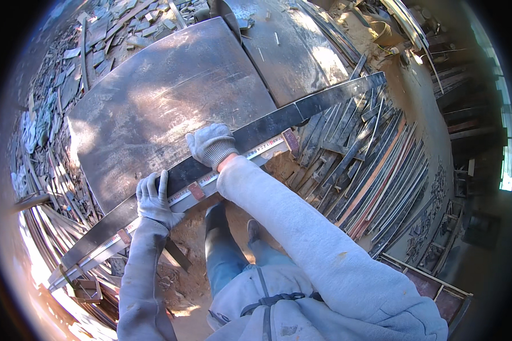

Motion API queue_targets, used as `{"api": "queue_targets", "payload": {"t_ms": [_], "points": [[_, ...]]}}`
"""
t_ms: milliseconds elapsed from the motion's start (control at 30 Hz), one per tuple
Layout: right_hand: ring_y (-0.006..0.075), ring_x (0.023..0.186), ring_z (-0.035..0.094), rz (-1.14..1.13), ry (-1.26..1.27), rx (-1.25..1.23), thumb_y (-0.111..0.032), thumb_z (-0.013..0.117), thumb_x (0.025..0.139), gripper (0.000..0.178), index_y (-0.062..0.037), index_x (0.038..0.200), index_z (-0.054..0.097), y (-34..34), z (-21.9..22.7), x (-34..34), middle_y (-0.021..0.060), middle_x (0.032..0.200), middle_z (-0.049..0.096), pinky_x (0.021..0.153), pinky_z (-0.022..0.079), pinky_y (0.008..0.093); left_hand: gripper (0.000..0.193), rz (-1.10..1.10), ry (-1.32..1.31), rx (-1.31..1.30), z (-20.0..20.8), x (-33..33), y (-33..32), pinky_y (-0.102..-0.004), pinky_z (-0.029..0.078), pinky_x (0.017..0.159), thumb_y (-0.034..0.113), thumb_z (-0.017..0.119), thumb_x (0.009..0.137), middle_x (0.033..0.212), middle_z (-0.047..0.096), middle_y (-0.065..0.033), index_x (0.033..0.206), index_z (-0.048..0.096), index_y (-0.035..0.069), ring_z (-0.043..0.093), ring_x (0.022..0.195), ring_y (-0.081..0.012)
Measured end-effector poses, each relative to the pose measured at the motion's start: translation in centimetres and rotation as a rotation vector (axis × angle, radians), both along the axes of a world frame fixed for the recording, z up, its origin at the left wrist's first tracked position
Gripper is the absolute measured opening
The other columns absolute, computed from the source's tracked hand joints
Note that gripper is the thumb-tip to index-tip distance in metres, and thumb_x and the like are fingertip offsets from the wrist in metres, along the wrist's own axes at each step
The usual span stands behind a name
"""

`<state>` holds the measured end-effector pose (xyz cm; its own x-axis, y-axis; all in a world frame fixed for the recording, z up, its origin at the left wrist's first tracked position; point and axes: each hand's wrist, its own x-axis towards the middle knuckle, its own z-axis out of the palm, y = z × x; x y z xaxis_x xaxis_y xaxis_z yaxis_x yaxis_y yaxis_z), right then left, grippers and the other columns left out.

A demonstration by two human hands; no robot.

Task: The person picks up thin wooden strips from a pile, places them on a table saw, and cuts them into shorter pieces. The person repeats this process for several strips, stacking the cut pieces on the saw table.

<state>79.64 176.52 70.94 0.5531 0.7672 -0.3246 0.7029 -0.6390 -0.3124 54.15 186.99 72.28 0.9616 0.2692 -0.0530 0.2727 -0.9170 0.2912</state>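
Note:
A long, narrow black board point(273, 120) lies slantwise across the near edge of a worn metal tabletop point(170, 85). Along its near side runs a metal rail with a measuring scale point(264, 146) and reddish-brown blocks point(196, 191) on it. My left hand point(155, 200), in a pale work glove, grips the board left of the middle, its fingers laid over the top. Farther right, my gloved right hand point(210, 143) is closed at the board's far edge, with the fingertips hidden. Both hands are close to the scale.
Scrap wood pieces point(111, 42) lie heaped beyond the table at the left. A stack of long strips point(381, 176) fills the ground on the right, and more thin strips point(51, 227) lie at the left. My legs point(224, 244) stand close to the rail.

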Motion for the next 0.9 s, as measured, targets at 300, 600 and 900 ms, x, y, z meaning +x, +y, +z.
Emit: {"api": "queue_targets", "payload": {"t_ms": [300, 600, 900], "points": [[0.0371, 0.094, 0.078, 0.034, -0.053, -0.025, -0.047, 0.042, 0.11, 0.059, -0.006, 0.1, 0.084, 0.0, 1.3, -0.1, 0.0185, 0.096, 0.081, 0.083, 0.059, 0.0513, 0.124, -0.005, -0.124, 0.036, 0.5, -0.1, -0.6, -0.0621, 0.036, 0.119, 0.046, 0.091, 0.056, 0.146, 0.047, -0.0231, 0.162, 0.038, 0.011, 0.047, 0.136, -0.0475], [0.0363, 0.099, 0.078, 0.04, -0.033, -0.036, -0.047, 0.039, 0.112, 0.061, -0.0056, 0.105, 0.084, 0.3, 2.9, 0.1, 0.0189, 0.101, 0.081, 0.089, 0.059, 0.05, 0.118, -0.004, -0.124, 0.107, 0.8, -0.3, -0.4, -0.0609, 0.038, 0.115, 0.042, 0.088, 0.062, 0.145, 0.049, -0.0258, 0.163, 0.037, 0.006, 0.05, 0.133, -0.0474], [0.0374, 0.091, 0.079, 0.027, -0.114, 0.034, -0.05, 0.043, 0.111, 0.063, -0.0062, 0.095, 0.084, 0.3, 2.4, -0.2, 0.0185, 0.092, 0.081, 0.084, 0.06, 0.0502, 0.111, 0.009, -0.17, 0.146, -0.2, -0.4, -0.7, -0.0607, 0.039, 0.115, 0.035, 0.084, 0.063, 0.143, 0.051, -0.0249, 0.16, 0.041, 0.004, 0.052, 0.131, -0.046]]}}
